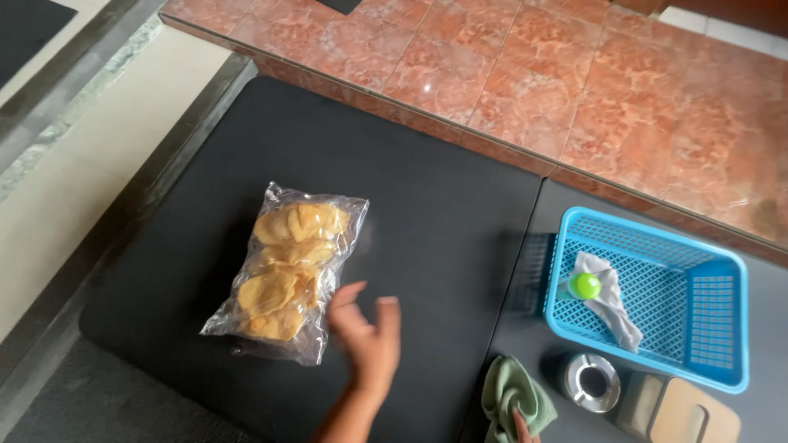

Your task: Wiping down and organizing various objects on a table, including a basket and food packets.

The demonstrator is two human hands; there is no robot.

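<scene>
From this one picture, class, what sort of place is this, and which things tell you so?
Probably a home floor or porch step: reddish marble-look tiles edge a black mat laid low. On the mat lie a clear bag of crackers, a blue plastic basket and a green cloth.

Single head view, steeply downward, close over the black mat (427, 205).

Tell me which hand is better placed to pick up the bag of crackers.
Left. The left hand is open right beside the bag of crackers, while the right hand sits further off at the frame's bottom edge, already gripping a green cloth.
</scene>
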